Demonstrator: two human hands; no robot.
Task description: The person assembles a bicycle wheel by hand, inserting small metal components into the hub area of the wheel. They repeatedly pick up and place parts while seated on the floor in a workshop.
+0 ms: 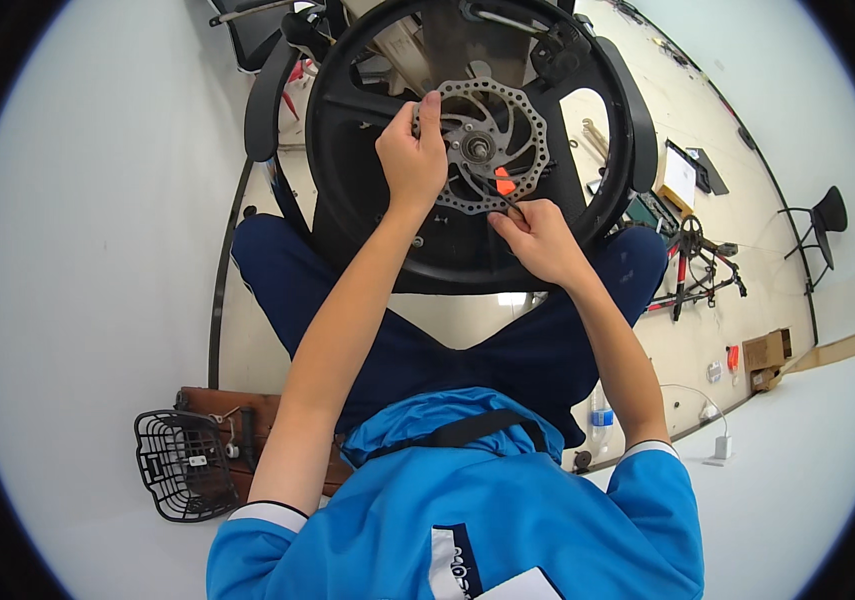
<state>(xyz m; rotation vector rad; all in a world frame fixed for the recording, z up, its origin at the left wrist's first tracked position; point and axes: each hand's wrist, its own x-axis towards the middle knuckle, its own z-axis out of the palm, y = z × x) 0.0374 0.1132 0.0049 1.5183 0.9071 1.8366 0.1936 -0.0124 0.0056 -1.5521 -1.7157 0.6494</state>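
A black spoked wheel lies flat in front of me on a black chair, partly over my knees. On its hub is a silver brake disc with holes round its edge. My left hand is closed on the disc's left rim, thumb on top. My right hand pinches a thin dark rod-like tool at the disc's lower edge; its far end reaches toward the hub, and its exact kind is unclear. Beside it sits a small orange piece. The right fingertips are partly hidden.
Chair armrests flank the wheel. On the floor to the right are a red and black bicycle frame, a box and a cardboard carton. A bottle stands near my right elbow. A black wire basket is at lower left.
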